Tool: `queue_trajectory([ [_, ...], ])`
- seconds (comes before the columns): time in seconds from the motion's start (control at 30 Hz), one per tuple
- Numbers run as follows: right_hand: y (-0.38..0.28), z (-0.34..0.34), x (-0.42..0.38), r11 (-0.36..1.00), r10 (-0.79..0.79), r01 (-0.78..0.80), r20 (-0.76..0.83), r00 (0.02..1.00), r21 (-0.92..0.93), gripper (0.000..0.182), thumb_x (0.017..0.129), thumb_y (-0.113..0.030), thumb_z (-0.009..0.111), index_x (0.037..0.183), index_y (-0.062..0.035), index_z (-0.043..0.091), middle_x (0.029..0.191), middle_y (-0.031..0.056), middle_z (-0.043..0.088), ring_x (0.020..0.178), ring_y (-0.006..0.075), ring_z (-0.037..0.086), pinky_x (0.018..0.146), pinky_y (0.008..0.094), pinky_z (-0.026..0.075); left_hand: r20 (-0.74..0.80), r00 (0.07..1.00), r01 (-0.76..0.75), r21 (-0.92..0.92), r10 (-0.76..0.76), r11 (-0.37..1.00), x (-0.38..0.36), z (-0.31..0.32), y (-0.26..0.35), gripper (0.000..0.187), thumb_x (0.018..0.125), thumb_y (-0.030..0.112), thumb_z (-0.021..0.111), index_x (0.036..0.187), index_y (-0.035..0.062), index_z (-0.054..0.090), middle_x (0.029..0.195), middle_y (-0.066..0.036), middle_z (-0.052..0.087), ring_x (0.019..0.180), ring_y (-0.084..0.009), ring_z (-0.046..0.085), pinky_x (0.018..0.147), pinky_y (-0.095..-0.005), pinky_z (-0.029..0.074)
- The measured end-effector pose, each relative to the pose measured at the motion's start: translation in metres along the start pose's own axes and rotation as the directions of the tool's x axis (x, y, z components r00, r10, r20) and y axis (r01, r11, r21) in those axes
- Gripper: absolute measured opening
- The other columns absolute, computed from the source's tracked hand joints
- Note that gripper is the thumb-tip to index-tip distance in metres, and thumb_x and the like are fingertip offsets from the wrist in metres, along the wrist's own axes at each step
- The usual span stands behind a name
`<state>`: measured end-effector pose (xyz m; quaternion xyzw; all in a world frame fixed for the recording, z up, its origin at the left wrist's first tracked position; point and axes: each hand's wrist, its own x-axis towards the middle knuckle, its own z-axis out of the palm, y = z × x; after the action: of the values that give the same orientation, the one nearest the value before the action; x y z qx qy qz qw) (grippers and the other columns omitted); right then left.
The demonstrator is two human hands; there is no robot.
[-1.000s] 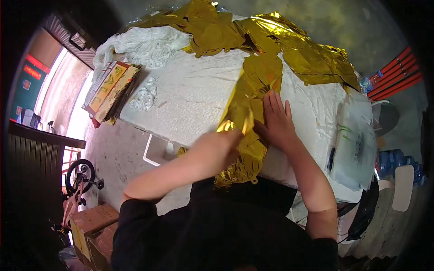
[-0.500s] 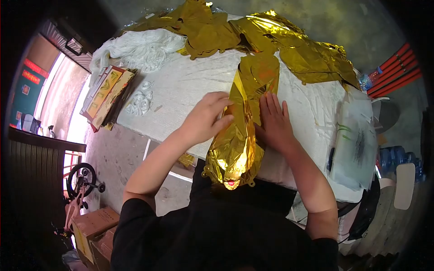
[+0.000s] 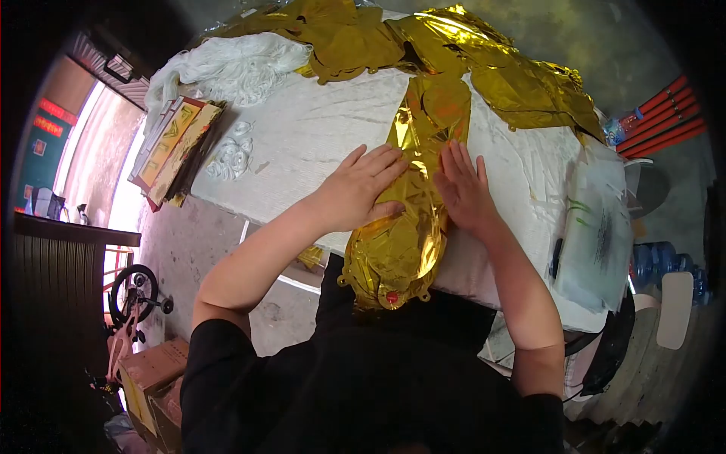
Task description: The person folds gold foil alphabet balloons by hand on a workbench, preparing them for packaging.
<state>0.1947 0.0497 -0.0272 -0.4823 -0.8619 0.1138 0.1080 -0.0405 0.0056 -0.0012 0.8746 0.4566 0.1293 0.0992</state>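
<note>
A flat, folded gold foil balloon (image 3: 401, 250) lies lengthwise on the white-covered table (image 3: 295, 170), its near end hanging over the edge toward my body. Small tabs and a red spot show at that end. My left hand (image 3: 363, 188) rests on the balloon's left side, fingers stretched out and thumb apart. On the opposite side my right hand (image 3: 463, 189) is also open, fingers extended along the foil's right edge. Neither hand grips the foil.
More gold foil sheets (image 3: 522, 91) are heaped along the far edge. White string (image 3: 234, 68) and a stack of printed cards (image 3: 175, 151) lie at the left. Clear plastic bags (image 3: 594, 234) sit at the right, near red poles (image 3: 662, 121) and blue water bottles (image 3: 665, 265).
My left hand has flattened and moved forward and right over the foil. The right hand has shifted slightly up. The folded foil looks flatter and narrower between them.
</note>
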Motion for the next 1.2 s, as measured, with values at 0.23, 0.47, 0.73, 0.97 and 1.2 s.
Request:
queue_trajectory([
  [0.23,-0.011,-0.006,-0.003,0.995,-0.003,0.003,0.006,1.000,-0.097,0.076,0.092,-0.051,0.045,0.147,-0.0056,0.021,0.153,0.0206,0.018,0.143,0.0309,0.014,0.114,0.0514,0.006,-0.008,1.000,-0.006,-0.039,0.006,0.999,0.000,-0.001,0.000,0.065,0.088,0.038,0.058,0.140,0.0062,0.036,0.145,-0.017,0.034,0.138,-0.0300,0.028,0.113,-0.0468,0.021],
  [0.47,-0.012,-0.002,-0.002,0.988,0.007,-0.004,0.022,1.000,-0.152,0.077,0.091,-0.056,0.042,0.147,-0.0078,0.022,0.153,0.0197,0.016,0.144,0.0307,0.011,0.113,0.0532,0.005,-0.025,0.996,-0.095,-0.279,0.091,0.956,-0.031,-0.021,-0.006,0.044,0.086,0.019,0.061,0.126,0.0044,0.053,0.141,-0.017,0.041,0.136,-0.0329,0.032,0.111,-0.0460,0.025],
  [0.73,-0.012,-0.006,-0.001,0.992,0.022,-0.017,0.037,0.999,-0.126,0.075,0.093,-0.055,0.040,0.148,-0.0084,0.019,0.154,0.0187,0.016,0.144,0.0298,0.010,0.113,0.0523,0.004,-0.049,0.991,-0.134,-0.217,0.126,0.967,-0.030,-0.021,0.004,0.041,0.082,0.018,0.063,0.120,0.0045,0.056,0.126,-0.016,0.052,0.126,-0.0345,0.043,0.107,-0.0472,0.030],
  [0.97,0.006,-0.015,0.003,0.945,0.031,-0.063,0.106,0.994,0.320,0.071,0.095,-0.045,0.042,0.148,-0.0052,0.017,0.154,0.0198,0.015,0.145,0.0300,0.006,0.114,0.0480,-0.001,-0.038,0.995,-0.104,-0.309,0.097,0.945,-0.018,-0.024,-0.004,0.040,0.079,0.017,0.067,0.116,0.0047,0.058,0.121,-0.015,0.056,0.119,-0.0334,0.049,0.101,-0.0428,0.036],
  [1.2,0.007,-0.028,-0.027,0.995,-0.027,0.016,0.114,0.993,0.101,0.067,0.093,-0.034,0.050,0.145,-0.0003,0.025,0.153,0.0213,0.018,0.145,0.0293,0.008,0.114,0.0483,-0.002,-0.095,0.986,-0.156,-0.272,0.135,0.950,-0.021,-0.017,-0.007,0.034,0.080,0.014,0.066,0.112,0.0038,0.061,0.122,-0.013,0.057,0.119,-0.0315,0.049,0.101,-0.0415,0.037],
])
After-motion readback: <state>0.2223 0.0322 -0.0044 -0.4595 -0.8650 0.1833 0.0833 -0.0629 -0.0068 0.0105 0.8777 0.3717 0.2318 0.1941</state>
